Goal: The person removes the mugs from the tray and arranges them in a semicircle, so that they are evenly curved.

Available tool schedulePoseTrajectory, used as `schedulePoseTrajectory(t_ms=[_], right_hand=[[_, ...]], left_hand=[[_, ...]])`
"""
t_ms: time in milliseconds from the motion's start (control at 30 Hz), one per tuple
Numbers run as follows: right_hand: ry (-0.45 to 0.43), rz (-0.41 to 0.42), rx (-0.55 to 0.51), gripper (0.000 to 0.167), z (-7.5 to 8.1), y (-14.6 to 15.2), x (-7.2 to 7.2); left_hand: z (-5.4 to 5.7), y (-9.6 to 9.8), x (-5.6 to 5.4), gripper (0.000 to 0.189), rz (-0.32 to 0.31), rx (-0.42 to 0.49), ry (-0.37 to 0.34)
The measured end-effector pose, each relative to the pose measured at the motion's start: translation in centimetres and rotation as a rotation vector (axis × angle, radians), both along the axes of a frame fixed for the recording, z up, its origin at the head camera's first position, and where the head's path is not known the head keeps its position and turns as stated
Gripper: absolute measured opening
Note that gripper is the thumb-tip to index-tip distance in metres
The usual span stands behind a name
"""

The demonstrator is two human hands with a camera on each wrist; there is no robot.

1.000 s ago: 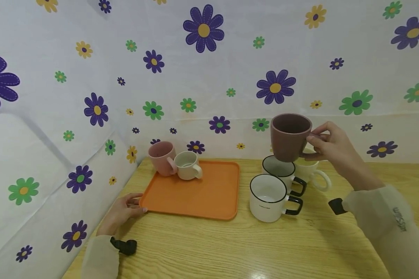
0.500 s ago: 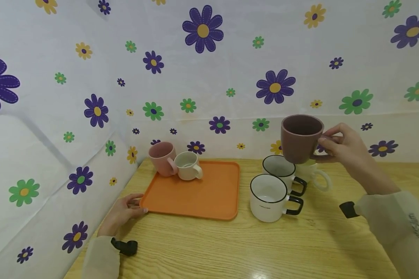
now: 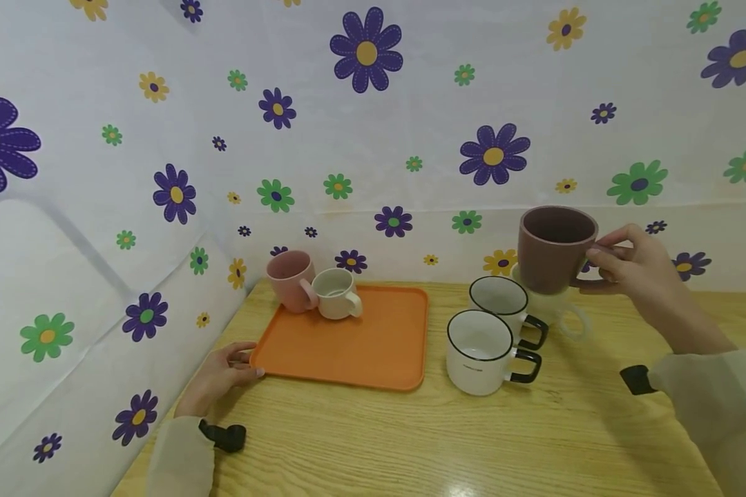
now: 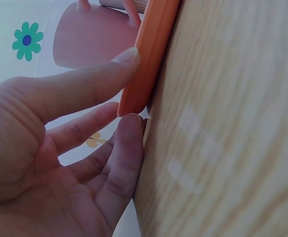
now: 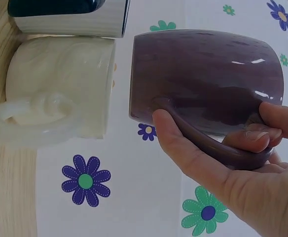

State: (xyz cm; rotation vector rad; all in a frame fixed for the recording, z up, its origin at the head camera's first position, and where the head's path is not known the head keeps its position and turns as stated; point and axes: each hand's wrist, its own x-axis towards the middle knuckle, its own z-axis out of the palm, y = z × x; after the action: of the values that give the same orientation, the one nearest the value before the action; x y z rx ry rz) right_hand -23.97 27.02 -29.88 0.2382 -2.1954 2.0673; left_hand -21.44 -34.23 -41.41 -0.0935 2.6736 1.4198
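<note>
A dark purple-brown mug (image 3: 550, 262) is up in the air at the right, upright, held by its handle in my right hand (image 3: 649, 276). In the right wrist view, the thumb and fingers curl round the handle of that mug (image 5: 203, 74). Below and behind it, partly hidden, stands a cream mug (image 3: 543, 308) with a ring handle. My left hand (image 3: 217, 379) holds the near left corner of an orange tray (image 3: 360, 352). From the left wrist, the thumb lies on the tray's rim (image 4: 146, 69) and the other fingers are round the corner.
On the tray's far left part stand a pink mug (image 3: 291, 283) and a small cream cup (image 3: 334, 295). Right of the tray are two white mugs with black rims, a front one (image 3: 477, 366) and a rear one (image 3: 499, 300). A flowered cloth (image 3: 435, 117) hangs behind the wooden table (image 3: 373, 442).
My right hand has moved to the right with the purple-brown mug, from over the rear black-rimmed mug to over the cream mug. The left hand and tray stay in place.
</note>
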Motion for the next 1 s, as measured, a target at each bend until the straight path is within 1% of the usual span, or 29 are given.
schedulePoseTrajectory(t_ms=[233,433,533,767,867,1000], right_hand=[[0.004,0.012,-0.108,0.015,-0.5,1.2,0.0],[-0.016,-0.022,-0.081,0.016,-0.9,2.3,0.1],[-0.019,-0.034,-0.103,0.016,-0.9,2.6,0.2],[0.03,-0.095,-0.08,0.014,-1.3,3.1,0.7],[0.04,-0.093,-0.116,0.016,-1.7,3.5,0.8],[0.042,-0.124,-0.115,0.015,-2.0,3.9,0.9]], left_hand=[[0.1,0.1,0.1,0.066,0.006,0.001,0.002],[0.1,0.1,0.1,0.066,-0.003,-0.001,0.009],[0.2,0.2,0.1,0.065,-0.001,-0.008,0.015],[0.3,0.3,0.0,0.065,-0.003,-0.005,0.022],[0.4,0.4,0.1,0.065,-0.001,-0.01,0.016],[0.5,0.4,0.2,0.066,0.006,-0.013,0.007]])
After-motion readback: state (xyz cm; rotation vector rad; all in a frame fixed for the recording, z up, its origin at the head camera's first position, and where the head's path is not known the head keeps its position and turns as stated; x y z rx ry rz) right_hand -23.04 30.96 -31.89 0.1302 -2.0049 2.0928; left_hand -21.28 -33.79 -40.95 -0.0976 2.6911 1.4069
